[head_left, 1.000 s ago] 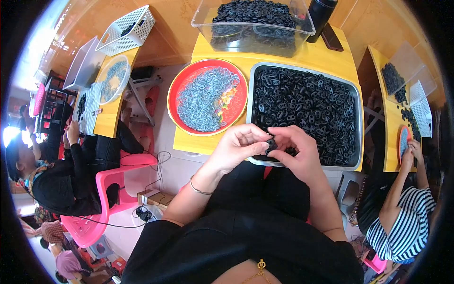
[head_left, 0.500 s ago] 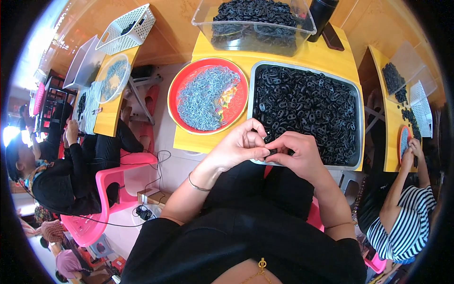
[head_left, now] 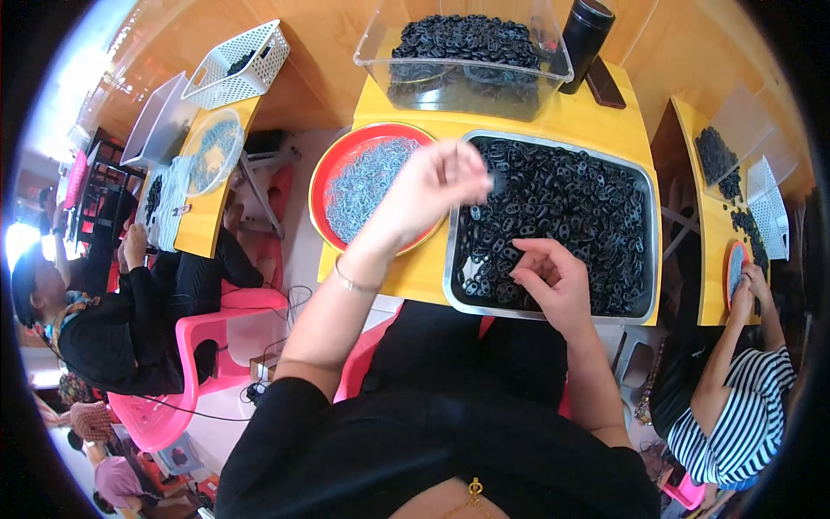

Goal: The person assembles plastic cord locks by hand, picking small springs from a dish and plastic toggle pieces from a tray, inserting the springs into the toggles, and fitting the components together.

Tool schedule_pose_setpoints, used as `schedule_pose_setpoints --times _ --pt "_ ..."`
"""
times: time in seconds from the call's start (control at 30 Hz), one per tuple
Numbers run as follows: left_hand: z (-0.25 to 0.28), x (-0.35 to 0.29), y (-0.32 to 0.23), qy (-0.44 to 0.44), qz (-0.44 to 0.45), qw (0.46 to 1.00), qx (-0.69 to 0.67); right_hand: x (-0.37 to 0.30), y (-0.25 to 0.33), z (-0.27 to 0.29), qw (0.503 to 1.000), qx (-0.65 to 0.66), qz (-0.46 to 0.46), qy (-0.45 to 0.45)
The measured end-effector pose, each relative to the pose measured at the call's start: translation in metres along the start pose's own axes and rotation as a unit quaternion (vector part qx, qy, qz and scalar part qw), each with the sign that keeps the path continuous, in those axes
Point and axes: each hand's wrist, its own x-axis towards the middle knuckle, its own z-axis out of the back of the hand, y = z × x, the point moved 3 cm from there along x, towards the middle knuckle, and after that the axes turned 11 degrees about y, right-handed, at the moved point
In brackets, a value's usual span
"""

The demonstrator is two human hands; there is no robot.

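A metal tray [head_left: 596, 233] holds a thick layer of small black oval pieces with two holes each. Left of it is a round red tray [head_left: 324, 177] heaped with thin silvery metal pieces. My left hand [head_left: 441, 186] is raised between the two trays, partly covering the red one. Its fingers are curled and its thumb is drawn in to them; blur hides what is at the fingertips. Over the near part of the metal tray is my right hand [head_left: 553, 281], its thumb and forefinger apart, with nothing visible between them.
A clear plastic bin [head_left: 467, 99] of black pieces stands at the back of the yellow table [head_left: 380, 95], beside a black cylinder [head_left: 588, 43] and a dark flat case [head_left: 605, 85]. People work at side tables left and right. A pink chair [head_left: 216, 337] stands at left.
My hands were together at the metal tray's near edge, fingers pinched around a small black piece. They have parted: the left has risen away, the right stays over the tray with its fingers opened.
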Motion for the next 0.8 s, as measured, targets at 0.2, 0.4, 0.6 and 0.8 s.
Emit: schedule_pose_setpoints --times 0.2,0.4,0.6,0.8 --pt "0.02 0.062 -0.059 -0.024 -0.118 0.991 0.065 -0.01 -0.005 0.003 0.999 0.037 -0.006 -0.014" --pt "0.0 0.045 -0.064 0.014 -0.099 0.994 0.046 -0.014 -0.014 0.01 0.999 0.036 -0.008 -0.022" --pt "-0.004 0.035 -0.065 0.007 -0.069 0.995 0.065 -0.019 -0.019 0.013 0.999 0.03 -0.021 -0.016" --pt "-0.008 0.035 -0.066 0.024 -0.051 0.996 0.067 -0.021 -0.021 0.017 0.999 0.032 -0.018 -0.029"
